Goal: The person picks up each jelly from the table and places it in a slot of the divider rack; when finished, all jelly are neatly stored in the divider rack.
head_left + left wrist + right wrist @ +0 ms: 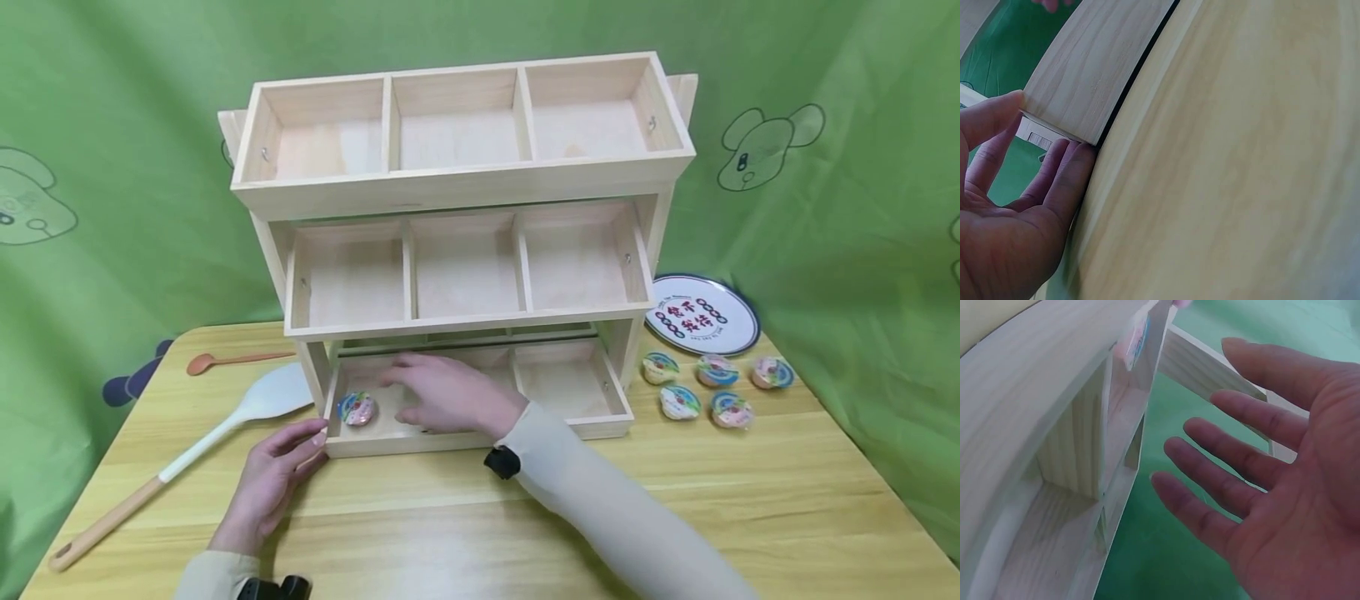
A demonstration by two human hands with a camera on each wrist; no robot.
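A three-tier wooden shelf point(465, 185) stands on the table, each tier a box with dividers. Inside the left compartment of the bottom box point(480, 443) lies a small jelly cup point(356, 409) with a printed lid. My left hand point(273, 483) holds that box's front left corner; in the left wrist view the thumb touches the upper edge and other fingers point(1069, 178) meet the lower corner. Over the middle of the same box hovers my right hand point(450, 392), apart from the cup. Its fingers point(1235, 456) are spread and hold nothing in the right wrist view.
Several jelly cups point(717, 371) sit on the table to the right, before a round printed plate point(705, 315). A white spatula point(255, 400) with a wooden handle and a small wooden spoon point(225, 360) lie at the left. Green cloth point(825, 233) hangs behind.
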